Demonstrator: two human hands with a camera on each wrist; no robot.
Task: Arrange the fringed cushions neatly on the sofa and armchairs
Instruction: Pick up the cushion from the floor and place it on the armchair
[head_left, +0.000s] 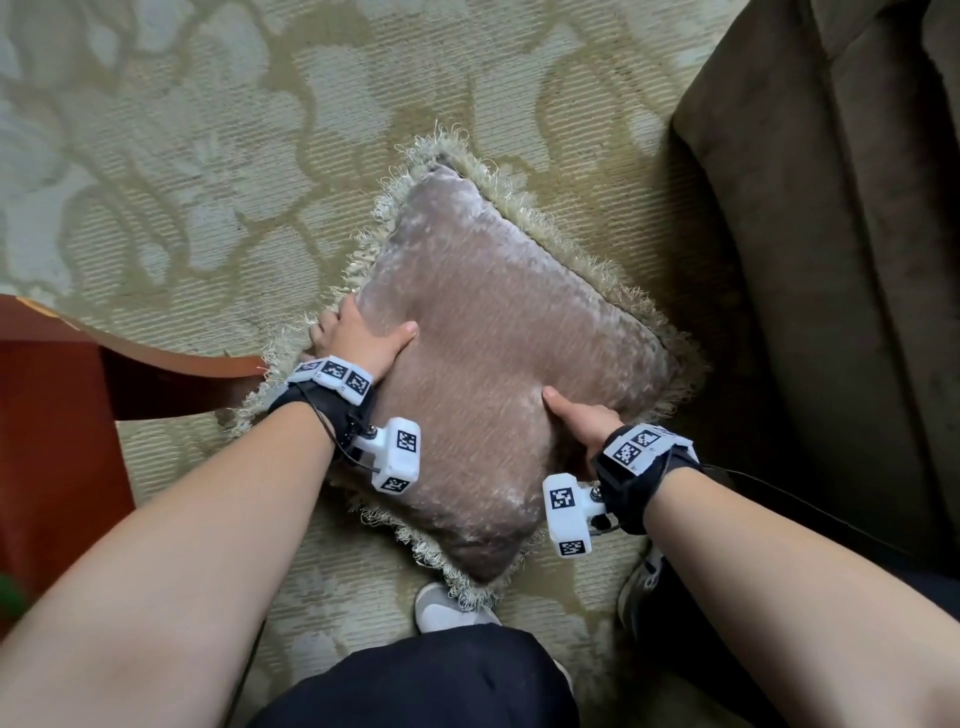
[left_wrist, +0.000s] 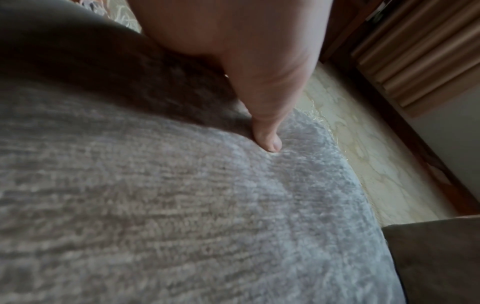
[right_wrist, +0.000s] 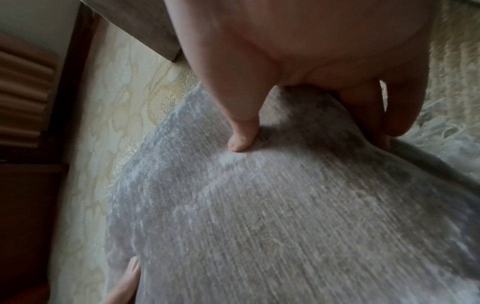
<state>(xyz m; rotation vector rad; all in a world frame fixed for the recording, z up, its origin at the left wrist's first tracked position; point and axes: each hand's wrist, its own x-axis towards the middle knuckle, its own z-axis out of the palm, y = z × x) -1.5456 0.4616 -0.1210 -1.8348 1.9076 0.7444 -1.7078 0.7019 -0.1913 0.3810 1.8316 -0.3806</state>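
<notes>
A taupe velvet cushion (head_left: 493, 364) with a cream fringe (head_left: 561, 234) lies corner-on between my hands, above the patterned carpet. My left hand (head_left: 363, 338) grips its left edge, thumb (left_wrist: 270, 142) pressed into the top and fingers hidden underneath. My right hand (head_left: 587, 421) grips the near right edge. Its thumb (right_wrist: 241, 142) lies on top and its fingers (right_wrist: 376, 123) curl under the edge. The pile of the cushion (left_wrist: 182, 205) fills both wrist views. The cushion's near corner overlaps my shoe (head_left: 447, 608).
An olive-brown upholstered seat (head_left: 831, 260) stands close on the right of the cushion. A reddish wooden table (head_left: 52, 415) juts in from the left, touching the fringe. Floral carpet (head_left: 208, 156) spreads ahead. A ribbed wooden panel (left_wrist: 415, 51) lines the wall.
</notes>
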